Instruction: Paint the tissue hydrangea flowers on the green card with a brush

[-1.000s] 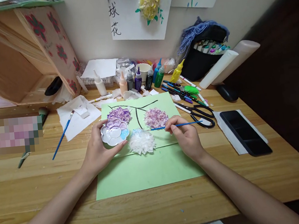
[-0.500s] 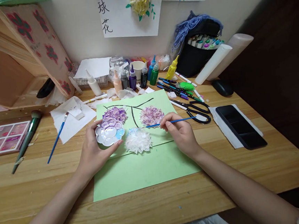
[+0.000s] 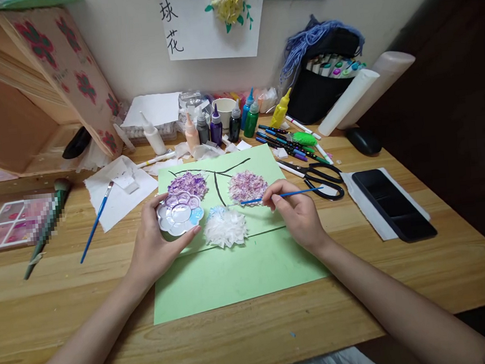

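My left hand (image 3: 156, 235) grips a flower-shaped paint palette (image 3: 180, 213) with light blue and purple paint in its wells. It is held over the left part of a green paper sheet (image 3: 238, 278). In my right hand (image 3: 293, 208) is a thin blue paintbrush (image 3: 280, 195), its tip close to the white ruffled paper flower (image 3: 225, 229). That flower has a light blue patch at its upper left. Behind it are a purple flower (image 3: 189, 184), partly covered by the palette, and a pink-purple flower (image 3: 247, 186). Black branch lines run between them.
Several paint bottles (image 3: 216, 126) stand along the back beside a paper cup (image 3: 224, 106). Scissors (image 3: 321, 178) and pens (image 3: 283, 139) lie at right, near a phone (image 3: 393, 205). At left, another paintbrush (image 3: 97, 222) rests across a white paper (image 3: 137, 197).
The whole view has shifted slightly, moving everything a little to the right. The hands keep their holds on the palette and paintbrush, with hardly any motion over the sheet.
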Demonstrator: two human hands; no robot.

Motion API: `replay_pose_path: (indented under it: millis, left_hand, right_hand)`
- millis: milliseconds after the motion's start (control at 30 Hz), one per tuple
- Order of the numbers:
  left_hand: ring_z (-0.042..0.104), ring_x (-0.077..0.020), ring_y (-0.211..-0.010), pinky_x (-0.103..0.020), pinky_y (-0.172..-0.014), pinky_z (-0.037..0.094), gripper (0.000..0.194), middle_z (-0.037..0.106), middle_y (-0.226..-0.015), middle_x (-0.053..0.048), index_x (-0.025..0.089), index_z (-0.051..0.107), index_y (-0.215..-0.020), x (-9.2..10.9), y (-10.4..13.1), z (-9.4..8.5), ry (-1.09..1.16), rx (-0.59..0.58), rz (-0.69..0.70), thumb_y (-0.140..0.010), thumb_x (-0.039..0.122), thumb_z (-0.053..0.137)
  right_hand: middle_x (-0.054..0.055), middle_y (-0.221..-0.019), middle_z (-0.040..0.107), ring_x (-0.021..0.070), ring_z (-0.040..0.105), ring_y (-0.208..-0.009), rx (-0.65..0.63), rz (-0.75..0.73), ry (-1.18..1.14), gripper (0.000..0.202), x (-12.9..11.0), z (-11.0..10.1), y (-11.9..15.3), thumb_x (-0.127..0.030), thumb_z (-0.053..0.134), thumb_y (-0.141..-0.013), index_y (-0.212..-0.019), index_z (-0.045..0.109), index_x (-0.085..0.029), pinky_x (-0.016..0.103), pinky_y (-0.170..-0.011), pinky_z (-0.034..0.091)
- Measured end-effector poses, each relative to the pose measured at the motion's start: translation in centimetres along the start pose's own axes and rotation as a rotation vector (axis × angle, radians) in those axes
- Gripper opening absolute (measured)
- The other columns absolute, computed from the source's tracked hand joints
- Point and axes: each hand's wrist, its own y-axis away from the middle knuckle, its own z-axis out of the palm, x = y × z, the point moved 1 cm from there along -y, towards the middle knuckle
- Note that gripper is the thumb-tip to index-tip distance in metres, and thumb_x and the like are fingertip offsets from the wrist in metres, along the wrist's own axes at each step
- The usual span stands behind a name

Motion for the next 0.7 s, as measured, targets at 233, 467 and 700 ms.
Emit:
replay_pose_path:
  millis: [233, 467, 700]
  left_hand:
    - [0.058, -0.0294, -0.119, -0.045, -0.101, 0.049, 0.072, 0.056, -0.127, -0.011, 0.021, 0.042, -0.129, 0.12, 0.02, -0.08, -0.001, 0.010, 0.005, -0.071, 0.050, 0.075]
    - [0.057, -0.0296, -0.121, -0.046, -0.102, 0.048, 0.073, 0.056, -0.128, -0.012, 0.021, 0.042, -0.129, 0.20, 0.03, -0.15, 0.007, -0.003, -0.023, -0.071, 0.050, 0.075]
    - [0.057, -0.0305, -0.121, -0.046, -0.102, 0.048, 0.075, 0.056, -0.128, -0.014, 0.018, 0.043, -0.129, 0.13, 0.03, -0.14, -0.006, 0.004, -0.011, -0.070, 0.051, 0.075]
  right_hand:
    - [0.000, -0.078, 0.059, 0.0152, 0.055, -0.073, 0.003, -0.003, 0.019, 0.015, -0.08, 0.00, -0.03, -0.017, 0.048, -0.090, -0.083, 0.060, -0.021, 0.030, -0.067, 0.042]
    - [0.000, -0.079, 0.058, 0.0154, 0.054, -0.075, -0.018, -0.006, 0.015, 0.014, 0.07, -0.08, 0.13, -0.014, 0.047, -0.088, -0.082, 0.059, -0.021, 0.030, -0.068, 0.041]
    - [0.000, -0.079, 0.055, 0.0165, 0.054, -0.077, -0.009, -0.040, 0.058, 0.015, 0.11, -0.33, -0.10, -0.013, 0.046, -0.087, -0.081, 0.057, -0.021, 0.031, -0.070, 0.039]
